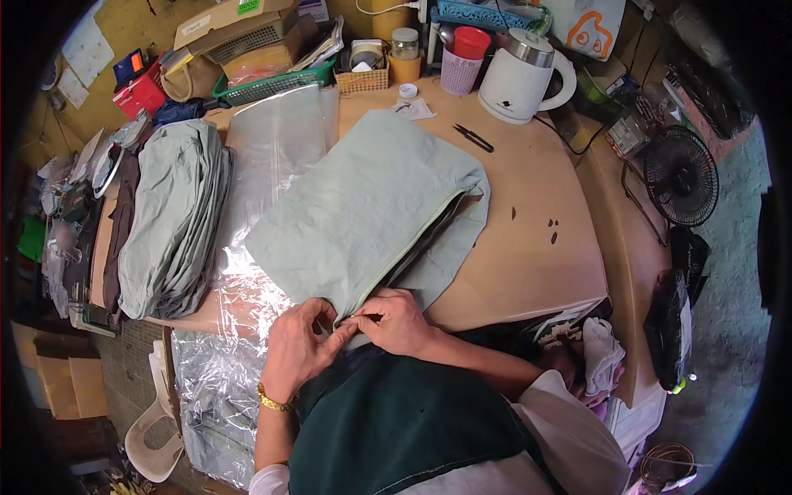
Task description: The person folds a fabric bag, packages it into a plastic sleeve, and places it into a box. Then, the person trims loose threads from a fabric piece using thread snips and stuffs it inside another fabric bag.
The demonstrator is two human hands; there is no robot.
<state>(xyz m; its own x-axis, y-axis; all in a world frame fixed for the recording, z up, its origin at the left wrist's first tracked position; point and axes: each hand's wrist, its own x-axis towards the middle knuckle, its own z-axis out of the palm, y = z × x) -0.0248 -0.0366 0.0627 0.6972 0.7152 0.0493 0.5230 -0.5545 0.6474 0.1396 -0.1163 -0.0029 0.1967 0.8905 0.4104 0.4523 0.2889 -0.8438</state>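
Observation:
A pale grey-green fabric cover [346, 198] lies flat on the table, with a light zipper [408, 235] running along its partly open edge. At the near corner, where the zipper ends, my left hand [301, 338] pinches the cloth between thumb and fingers. My right hand [396, 322] closes on the same corner, its fingertips almost touching the left ones. The fingers hide whether a zipper pull is between them. To the left rests a thick folded stack of matching grey-green cloth [173, 214], beside clear plastic sheets [268, 148].
Black thread snips [473, 139] lie beyond the cover, near a white electric kettle [517, 78]. Baskets and jars line the back, including a green basket [276, 84]. A black fan [681, 175] stands at right. Crinkled plastic packaging [219, 404] covers the near left.

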